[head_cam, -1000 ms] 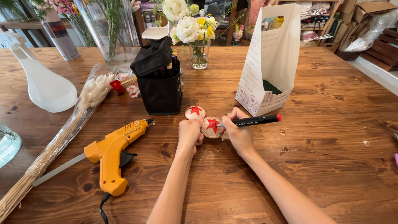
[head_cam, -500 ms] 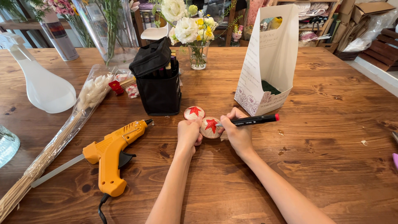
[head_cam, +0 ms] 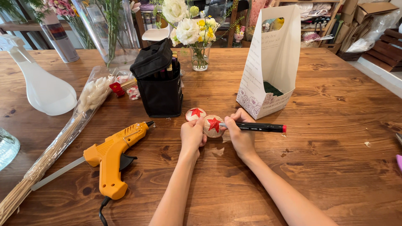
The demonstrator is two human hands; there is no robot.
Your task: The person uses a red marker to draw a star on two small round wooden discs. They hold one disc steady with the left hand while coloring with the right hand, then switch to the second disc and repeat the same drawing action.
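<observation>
While both forearms reach in from the near edge of the wooden tabletop (head_cam: 326,138), the left hand (head_cam: 192,134) curls its fingers against a small round disc (head_cam: 214,125) with a red star on it, steadying it near the middle of the tabletop. A second star disc (head_cam: 195,114) lies touching the first, just behind the left hand's fingertips. The right hand (head_cam: 240,136) pinches a black marker (head_cam: 255,127) with a red end cap, its tip resting at the star on the nearer disc and its body pointing toward the right edge. Just behind the discs stands a black pen case (head_cam: 160,86), open at the top, and to its right a tall white paper bag (head_cam: 271,62). A yellow glue gun (head_cam: 112,157) lies toward the near left corner, beside a cellophane-wrapped bundle of dried stems (head_cam: 63,138). Farther left rests a white spray bottle (head_cam: 42,88). Near the far edge, a small glass vase of white and yellow flowers (head_cam: 197,35) stands behind the pen case.
</observation>
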